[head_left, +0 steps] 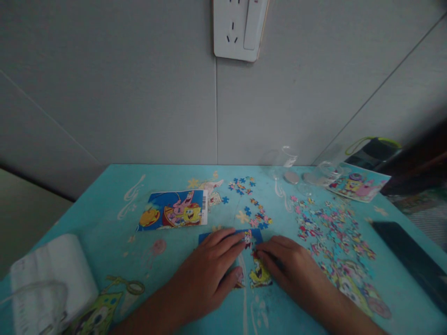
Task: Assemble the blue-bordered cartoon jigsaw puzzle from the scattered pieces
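Observation:
A partly joined jigsaw puzzle [258, 236] with a blue top edge lies on the table in front of me. My left hand [213, 265] rests flat over its left side, fingers stretched out, hiding much of it. At the puzzle's right side my right hand [289, 258] has its fingertips pinched together on a small puzzle piece [255, 254], mostly hidden by the fingers. Below those fingertips shows a yellow joined section [259, 274]. Loose blue and mixed pieces [258, 214] lie just beyond the hands. Further left is a picture card [174, 209] with cartoon figures.
Many loose pieces [328, 228] spread on the right. Behind them are two clear containers [288, 158], round lids [291, 177] and another picture card [358, 184]. A dark flat object [412, 256] lies far right. A white box with a cable [52, 279] stands left. A wall socket [237, 32] hangs above.

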The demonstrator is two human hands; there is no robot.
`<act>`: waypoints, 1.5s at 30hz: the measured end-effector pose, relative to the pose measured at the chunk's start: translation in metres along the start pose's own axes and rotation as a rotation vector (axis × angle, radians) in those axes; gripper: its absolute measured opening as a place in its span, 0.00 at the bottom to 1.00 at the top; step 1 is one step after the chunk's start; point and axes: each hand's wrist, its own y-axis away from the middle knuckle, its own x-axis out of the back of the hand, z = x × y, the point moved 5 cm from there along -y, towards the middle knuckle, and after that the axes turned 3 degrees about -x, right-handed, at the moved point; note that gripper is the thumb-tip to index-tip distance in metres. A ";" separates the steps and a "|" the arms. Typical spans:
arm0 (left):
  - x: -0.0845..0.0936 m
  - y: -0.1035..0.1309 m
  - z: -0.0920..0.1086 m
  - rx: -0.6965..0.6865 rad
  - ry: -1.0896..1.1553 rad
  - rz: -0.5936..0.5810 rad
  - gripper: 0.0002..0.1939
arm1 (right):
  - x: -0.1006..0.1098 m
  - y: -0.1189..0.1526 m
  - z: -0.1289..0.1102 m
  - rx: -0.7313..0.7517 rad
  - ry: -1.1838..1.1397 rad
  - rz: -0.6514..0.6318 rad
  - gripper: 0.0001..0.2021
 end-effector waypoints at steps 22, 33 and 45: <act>-0.001 0.000 0.000 -0.007 -0.026 0.005 0.25 | -0.003 0.000 0.002 0.001 0.039 -0.034 0.11; -0.001 0.000 0.001 -0.006 -0.017 -0.001 0.26 | -0.007 0.000 0.002 0.029 0.095 -0.072 0.11; 0.000 -0.001 0.000 -0.005 -0.029 0.011 0.25 | -0.009 0.000 0.001 0.071 0.187 -0.047 0.15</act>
